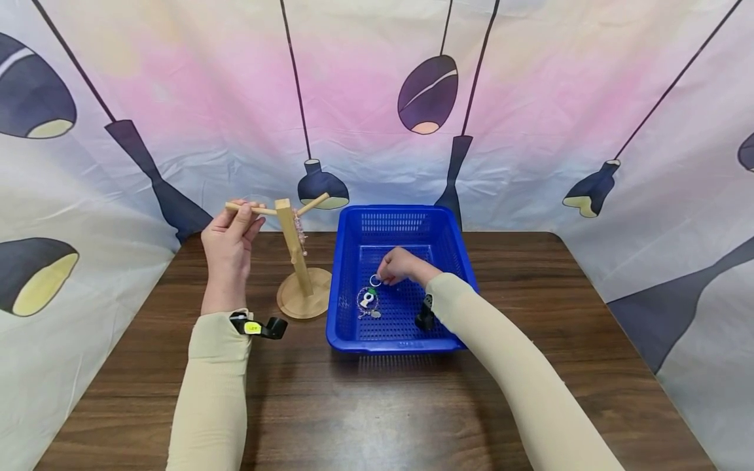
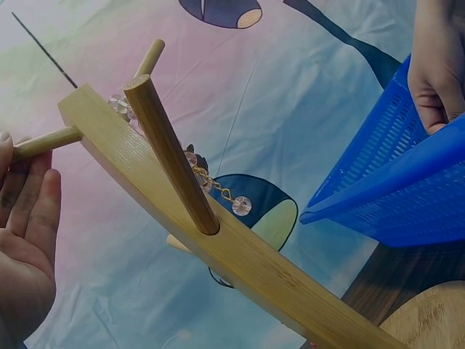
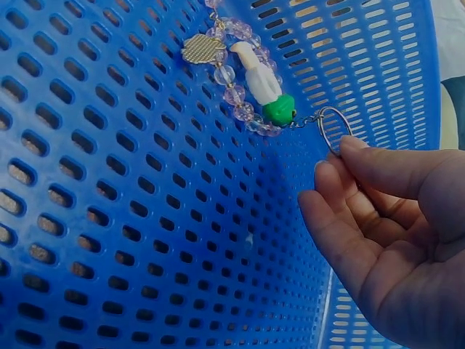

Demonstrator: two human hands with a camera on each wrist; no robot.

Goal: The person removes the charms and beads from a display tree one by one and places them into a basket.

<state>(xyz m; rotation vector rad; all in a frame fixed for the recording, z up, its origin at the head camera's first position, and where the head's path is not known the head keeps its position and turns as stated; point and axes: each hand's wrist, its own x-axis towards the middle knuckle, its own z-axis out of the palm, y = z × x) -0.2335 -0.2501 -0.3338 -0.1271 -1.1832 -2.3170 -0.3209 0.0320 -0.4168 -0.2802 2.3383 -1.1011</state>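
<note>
My left hand (image 1: 228, 245) pinches the end of one peg of a wooden rack (image 1: 297, 255) with a round base, standing left of the basket. A string of pinkish clear beads (image 2: 242, 206) hangs behind the rack's post in the left wrist view. Inside the blue basket (image 1: 402, 345), my right hand (image 1: 399, 265) pinches the metal ring (image 3: 336, 131) of a keychain. A short chain joins this ring to a white and green figurine (image 3: 266, 91). Around the figurine lies a bracelet of clear pink beads (image 3: 234, 94) with a flat, textured metal charm (image 3: 203, 49).
The basket has tall slotted walls and stands on a dark wood table (image 1: 377, 418). A cloth backdrop (image 1: 365, 98) printed with lamps hangs right behind the table. More bare pegs stick out from the rack, one pointing toward the basket (image 1: 313, 204).
</note>
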